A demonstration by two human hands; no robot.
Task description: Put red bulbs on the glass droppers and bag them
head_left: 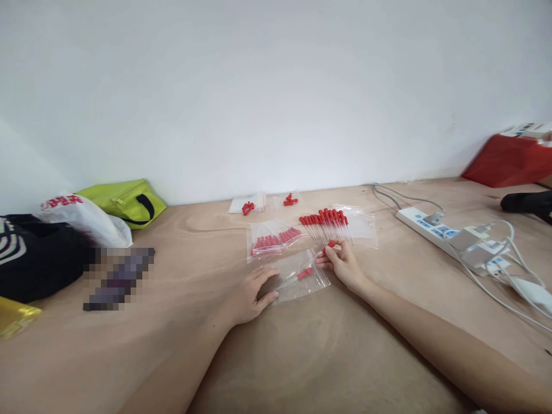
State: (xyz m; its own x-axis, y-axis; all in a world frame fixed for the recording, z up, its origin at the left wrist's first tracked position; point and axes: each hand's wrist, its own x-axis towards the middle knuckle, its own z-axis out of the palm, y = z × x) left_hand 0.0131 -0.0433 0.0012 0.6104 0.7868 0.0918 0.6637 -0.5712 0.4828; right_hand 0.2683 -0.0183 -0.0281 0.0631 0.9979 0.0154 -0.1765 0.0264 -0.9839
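Observation:
A clear zip bag (287, 284) lies flat before me with a red-handled tool (304, 273) inside. My left hand (254, 293) touches its left end, thumb and fingers apart over the edge. At the bag's right end my right hand (340, 264) pinches another red-handled tool (330, 245), its thin tip pointing left toward the bag. Just beyond are a row of several red-handled tools (325, 217) with thin shafts, partly over a clear bag (364, 227), and filled bags of red-handled tools (266, 241).
Two small piles of red pieces (248, 208) lie on bags near the wall. On the right are a white power strip (425, 226) with plugs and cables, and a red bag (504, 161). A green bag (129, 201), white plastic bag (81, 221) and black bag (38, 259) stand left.

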